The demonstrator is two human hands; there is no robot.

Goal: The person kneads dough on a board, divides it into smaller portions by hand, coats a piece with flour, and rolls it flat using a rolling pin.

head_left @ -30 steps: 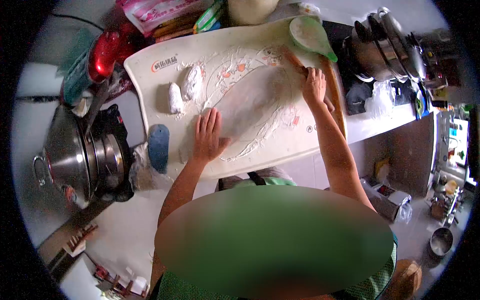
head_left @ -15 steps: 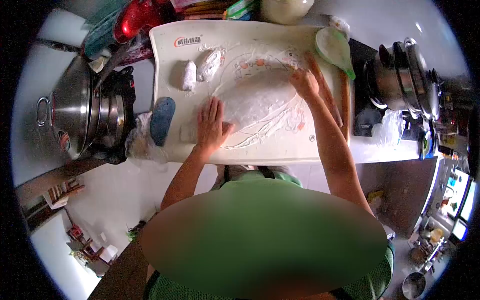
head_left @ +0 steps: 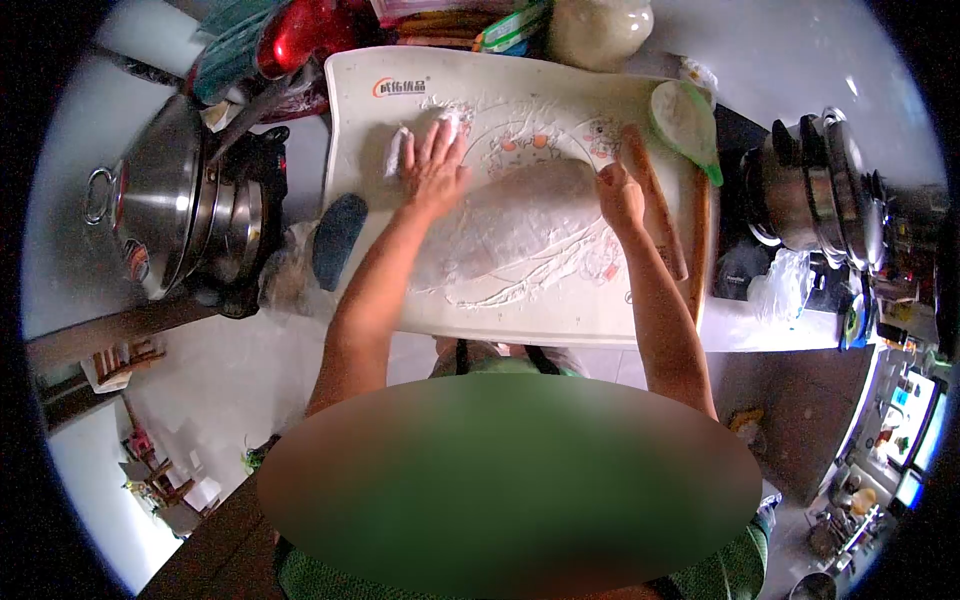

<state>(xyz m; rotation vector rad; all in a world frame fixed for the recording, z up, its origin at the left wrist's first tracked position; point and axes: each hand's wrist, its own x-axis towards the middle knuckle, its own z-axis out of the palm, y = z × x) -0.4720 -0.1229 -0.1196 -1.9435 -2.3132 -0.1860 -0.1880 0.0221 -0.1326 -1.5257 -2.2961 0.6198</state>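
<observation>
A thin, pale sheet of dough (head_left: 520, 220) lies across the floured white mat (head_left: 560, 318). My right hand (head_left: 621, 193) is closed on the sheet's upper right edge, beside a floured rolling pin (head_left: 655, 205). At the upper left, my left hand (head_left: 435, 170) has its fingers spread over two floury white dough rolls. One roll (head_left: 395, 155) shows left of the fingers; the other (head_left: 457, 118) is partly hidden behind them. Whether the fingers touch the rolls cannot be told.
A green scoop (head_left: 684, 122) holding flour sits at the mat's upper right. A dark blue oval object (head_left: 340, 240) lies on the left edge. Steel pots stand left (head_left: 160, 205) and right (head_left: 790, 190). A pale jar (head_left: 600, 30) stands behind the mat.
My left hand has gone from the sheet's left edge up to the dough rolls. My right hand moved from the rolling pin to the sheet's edge and closed there. The camera view has shifted.
</observation>
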